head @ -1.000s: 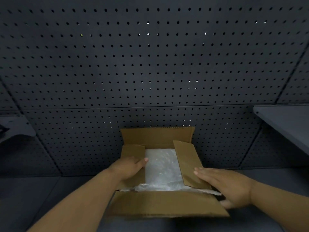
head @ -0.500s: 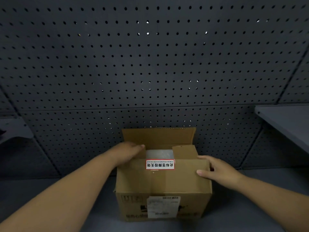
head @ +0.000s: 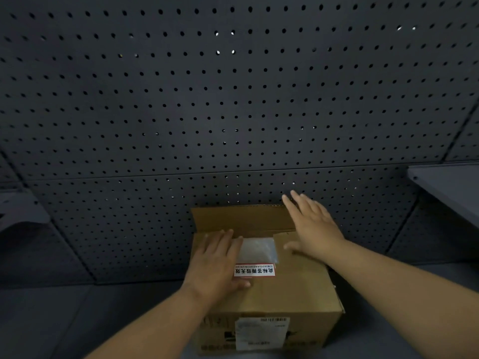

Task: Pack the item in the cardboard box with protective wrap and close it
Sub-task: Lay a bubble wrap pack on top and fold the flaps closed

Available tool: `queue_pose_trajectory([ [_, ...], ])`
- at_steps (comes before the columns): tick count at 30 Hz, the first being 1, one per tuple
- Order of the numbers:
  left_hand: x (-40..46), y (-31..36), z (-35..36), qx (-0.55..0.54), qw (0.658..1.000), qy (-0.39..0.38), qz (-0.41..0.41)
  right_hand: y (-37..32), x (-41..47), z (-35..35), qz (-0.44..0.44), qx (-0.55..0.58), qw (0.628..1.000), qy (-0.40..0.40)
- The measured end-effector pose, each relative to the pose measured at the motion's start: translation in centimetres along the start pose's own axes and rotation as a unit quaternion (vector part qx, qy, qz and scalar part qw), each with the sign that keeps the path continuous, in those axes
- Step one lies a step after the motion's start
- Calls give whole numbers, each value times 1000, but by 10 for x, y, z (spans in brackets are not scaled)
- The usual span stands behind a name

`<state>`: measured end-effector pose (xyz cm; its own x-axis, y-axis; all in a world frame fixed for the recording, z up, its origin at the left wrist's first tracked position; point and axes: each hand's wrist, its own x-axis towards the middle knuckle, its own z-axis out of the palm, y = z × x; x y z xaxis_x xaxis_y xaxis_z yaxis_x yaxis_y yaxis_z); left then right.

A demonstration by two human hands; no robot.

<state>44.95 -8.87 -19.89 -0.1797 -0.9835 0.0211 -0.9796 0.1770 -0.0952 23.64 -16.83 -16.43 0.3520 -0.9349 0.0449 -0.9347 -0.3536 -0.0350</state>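
Note:
A brown cardboard box [head: 293, 294] stands on the dark bench in front of me, with a white shipping label on its front face. Its near flap is folded down and carries a red-and-white sticker [head: 254, 270]. The far flap [head: 241, 218] still stands upright. Through the gap between them a patch of clear protective wrap [head: 258, 250] shows; the item under it is hidden. My left hand [head: 216, 265] lies flat on the left side of the box top, fingers spread. My right hand [head: 311, 226] hovers open at the far flap's right end, holding nothing.
A dark perforated pegboard wall [head: 233, 112] rises directly behind the box. A grey shelf [head: 448, 185] juts out at the right, and another grey ledge [head: 20, 211] sits at the left. The dark bench surface [head: 77, 320] spreads around the box.
The near flap was folded up and over the wrap. My left hand slid onto the box top, and my right hand rose from the box's right edge toward the far flap.

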Motion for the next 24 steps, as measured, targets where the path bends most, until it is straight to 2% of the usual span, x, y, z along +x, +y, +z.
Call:
queue_pose_trajectory([
  [4, -1, 0, -2, -3, 1000, -1, -22, -18, 11, 4, 23, 27, 997, 62],
  [6, -1, -1, -3, -5, 999, 1, -33, -21, 4, 8, 5, 38, 995, 87],
  [9, 1, -3, -1, -4, 999, -1, -41, -21, -22, 25, -45, 25, 998, 24],
  [13, 6, -12, 10, -29, 997, -54, -45, -21, -47, 50, -22, 50, 993, -101],
  [17, 0, -14, 28, -64, 992, -99, -36, -19, -48, 57, -18, 54, 991, -123],
  [24, 1, -12, 37, -80, 990, -106, -43, -16, -41, 59, -37, 56, 990, -127],
])
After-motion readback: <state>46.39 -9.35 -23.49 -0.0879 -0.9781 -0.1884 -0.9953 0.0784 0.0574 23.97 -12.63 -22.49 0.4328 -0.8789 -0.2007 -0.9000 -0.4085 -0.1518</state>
